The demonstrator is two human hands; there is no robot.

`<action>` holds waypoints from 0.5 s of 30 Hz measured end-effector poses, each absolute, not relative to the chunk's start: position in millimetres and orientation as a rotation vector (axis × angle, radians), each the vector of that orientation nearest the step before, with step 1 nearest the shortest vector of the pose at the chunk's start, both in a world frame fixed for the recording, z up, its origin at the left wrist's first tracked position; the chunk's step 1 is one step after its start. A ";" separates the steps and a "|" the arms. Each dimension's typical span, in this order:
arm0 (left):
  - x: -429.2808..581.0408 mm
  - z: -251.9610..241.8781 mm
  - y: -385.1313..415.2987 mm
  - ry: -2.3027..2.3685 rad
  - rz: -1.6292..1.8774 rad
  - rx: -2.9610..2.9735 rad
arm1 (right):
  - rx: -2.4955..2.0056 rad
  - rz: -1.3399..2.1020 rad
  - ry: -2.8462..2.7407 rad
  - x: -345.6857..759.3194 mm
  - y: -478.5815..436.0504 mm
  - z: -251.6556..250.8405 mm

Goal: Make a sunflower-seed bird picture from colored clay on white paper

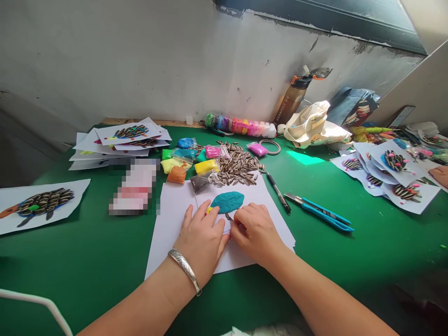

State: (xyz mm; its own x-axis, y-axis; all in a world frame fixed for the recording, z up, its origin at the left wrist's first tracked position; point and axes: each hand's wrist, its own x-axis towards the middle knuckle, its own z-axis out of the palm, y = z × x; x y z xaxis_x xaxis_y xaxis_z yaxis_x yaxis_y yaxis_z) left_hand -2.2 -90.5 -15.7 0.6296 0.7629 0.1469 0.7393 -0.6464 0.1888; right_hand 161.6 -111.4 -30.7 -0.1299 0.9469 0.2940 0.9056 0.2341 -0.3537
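Observation:
A flattened teal leaf-shaped piece of modelling clay [228,202] lies on a white sheet. Yellow clay [209,210] shows at its left end, partly covered by my left fingers. My left hand [203,238], wearing a silver bangle [185,266], rests on the paper with its fingers apart and holds nothing. Just below the teal shape, a small dark clay strip [228,217] runs to the fingertips of my right hand [255,231]. That hand is closed in a pinch on the strip's lower end, its tips partly hidden.
Sunflower seeds [238,163] and bagged coloured clay [206,166] lie behind the white paper [161,242]. A pen [278,192] and blue cutter [322,212] are to the right. Seed pictures [45,205] lie at both sides. Another person's hand [439,176] shows at far right.

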 end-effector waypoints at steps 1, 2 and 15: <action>-2.2 -15.7 -90.5 1.264 0.324 2.734 | -1.698 0.112 -2.056 161.8 -111.3 -30.8; -2.3 -15.6 -90.5 1.263 0.324 2.733 | -1.701 0.103 -2.049 162.0 -111.1 -30.9; -3.0 -15.9 -91.1 1.234 0.387 2.742 | -1.684 0.183 -2.048 161.0 -111.2 -30.3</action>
